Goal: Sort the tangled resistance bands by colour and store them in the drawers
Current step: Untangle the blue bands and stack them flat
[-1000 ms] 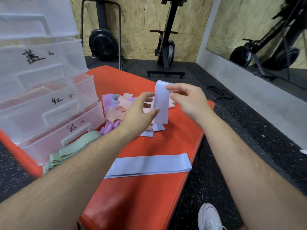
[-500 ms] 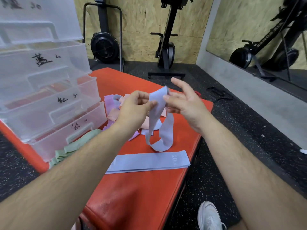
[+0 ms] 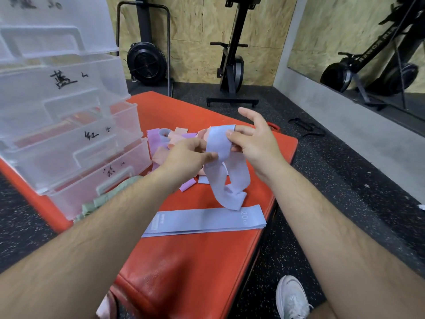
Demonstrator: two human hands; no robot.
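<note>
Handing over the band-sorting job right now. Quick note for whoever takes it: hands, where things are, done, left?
Hands: left hand and right hand both pinch one blue band, its loop hanging over the red mat.
Things: flat blue stack on the mat; green bands by the bottom of the clear drawer unit; pink and purple tangle beyond the hands.
Done: green and some blue separated.
Left: lay this band on the stack, untangle the rest, fill the drawers. Drawer contents unclear from here.
</note>
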